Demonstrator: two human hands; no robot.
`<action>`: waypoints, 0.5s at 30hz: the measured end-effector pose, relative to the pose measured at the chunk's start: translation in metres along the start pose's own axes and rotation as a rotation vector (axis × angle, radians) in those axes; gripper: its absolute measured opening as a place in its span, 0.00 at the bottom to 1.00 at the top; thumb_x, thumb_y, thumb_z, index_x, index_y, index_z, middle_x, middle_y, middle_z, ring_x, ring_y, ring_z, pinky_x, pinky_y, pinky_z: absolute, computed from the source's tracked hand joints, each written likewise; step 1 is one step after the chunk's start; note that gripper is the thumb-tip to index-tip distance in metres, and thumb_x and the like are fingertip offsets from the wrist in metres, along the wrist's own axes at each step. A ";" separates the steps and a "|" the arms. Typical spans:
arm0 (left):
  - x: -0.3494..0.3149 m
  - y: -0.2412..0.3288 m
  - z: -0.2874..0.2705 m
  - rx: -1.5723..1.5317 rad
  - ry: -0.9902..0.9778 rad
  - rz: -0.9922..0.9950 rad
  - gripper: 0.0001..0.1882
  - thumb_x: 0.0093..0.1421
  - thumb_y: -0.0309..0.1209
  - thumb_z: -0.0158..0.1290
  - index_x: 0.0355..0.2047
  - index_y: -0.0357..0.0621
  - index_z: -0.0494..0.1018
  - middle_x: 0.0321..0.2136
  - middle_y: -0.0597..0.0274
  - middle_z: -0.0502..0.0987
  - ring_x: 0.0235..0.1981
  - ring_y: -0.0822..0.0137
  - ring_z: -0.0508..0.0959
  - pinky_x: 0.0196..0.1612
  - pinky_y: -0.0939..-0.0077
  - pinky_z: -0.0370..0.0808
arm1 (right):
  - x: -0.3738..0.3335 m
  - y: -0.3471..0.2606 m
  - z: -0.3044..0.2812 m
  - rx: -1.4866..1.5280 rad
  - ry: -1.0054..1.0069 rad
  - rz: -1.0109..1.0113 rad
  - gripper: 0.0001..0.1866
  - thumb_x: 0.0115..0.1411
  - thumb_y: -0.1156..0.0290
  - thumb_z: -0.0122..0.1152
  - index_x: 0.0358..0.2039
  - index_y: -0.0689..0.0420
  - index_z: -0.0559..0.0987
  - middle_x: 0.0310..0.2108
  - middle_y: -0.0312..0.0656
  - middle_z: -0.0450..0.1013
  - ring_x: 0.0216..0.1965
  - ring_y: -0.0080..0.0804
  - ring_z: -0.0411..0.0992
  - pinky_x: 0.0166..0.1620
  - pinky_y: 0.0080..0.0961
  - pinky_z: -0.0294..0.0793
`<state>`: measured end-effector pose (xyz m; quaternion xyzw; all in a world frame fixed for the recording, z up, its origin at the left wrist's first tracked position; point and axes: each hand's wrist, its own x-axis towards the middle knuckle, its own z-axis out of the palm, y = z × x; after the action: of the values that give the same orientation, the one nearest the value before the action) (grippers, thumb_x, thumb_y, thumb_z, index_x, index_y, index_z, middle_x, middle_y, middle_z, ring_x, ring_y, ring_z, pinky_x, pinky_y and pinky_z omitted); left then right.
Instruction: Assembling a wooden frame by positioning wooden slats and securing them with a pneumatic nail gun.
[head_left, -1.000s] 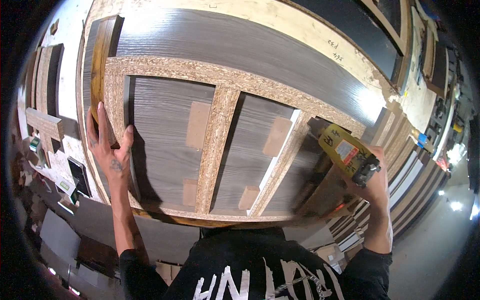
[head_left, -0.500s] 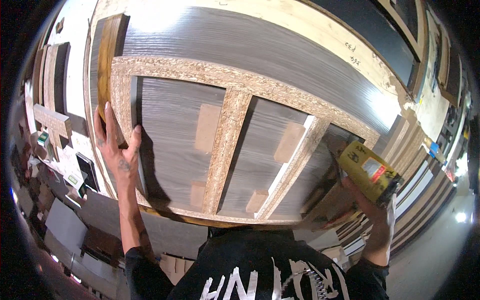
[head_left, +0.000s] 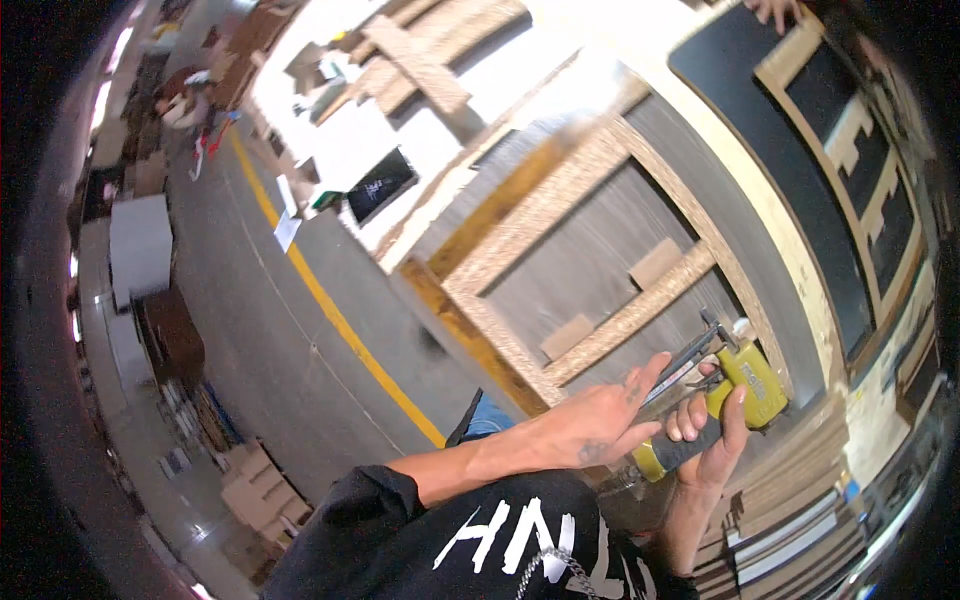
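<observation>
My right hand [head_left: 715, 440] is wrapped around the dark grip of a yellow-green nail gun [head_left: 755, 385], held tilted over the right end of a chipboard frame. My left hand [head_left: 612, 410] reaches across to the gun's long magazine [head_left: 682, 365], its index finger and thumb on either side of the magazine's rear end. Its other fingers are hidden. The chipboard frame [head_left: 630, 325] lies on a grey wood-grain panel [head_left: 590, 262], with small brown blocks [head_left: 655, 263] against its crossbar. A yellowish wood strip [head_left: 505, 212] runs along the frame's outer edge.
A dark panel [head_left: 745, 90] with another frame lies across the bench, where another person's hand [head_left: 775, 12] shows. A phone [head_left: 382, 185] and board offcuts [head_left: 415, 62] rest on the white surface. Stacked strips [head_left: 780, 510] stand at lower right. A yellow floor line [head_left: 335, 315] runs at left.
My left hand has left the frame's left edge and come to the nail gun. The gun has turned, its magazine now facing my left hand. The view has swung left, bringing the floor in.
</observation>
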<state>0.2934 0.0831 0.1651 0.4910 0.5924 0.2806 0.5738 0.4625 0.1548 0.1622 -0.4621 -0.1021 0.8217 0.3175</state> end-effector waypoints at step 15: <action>-0.113 -0.125 -0.285 0.612 0.521 -0.197 0.13 0.63 0.33 0.49 0.42 0.41 0.77 0.38 0.49 0.80 0.42 0.54 0.79 0.43 0.63 0.76 | -0.035 0.034 -0.024 0.271 -0.439 -0.399 0.33 0.66 0.38 0.47 0.31 0.60 0.75 0.18 0.33 0.64 0.19 0.22 0.63 0.27 0.21 0.65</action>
<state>-0.0273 0.0012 0.1511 0.4926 0.8180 0.1501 0.2563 0.4805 0.1044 0.1575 -0.1985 -0.1461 0.8294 0.5013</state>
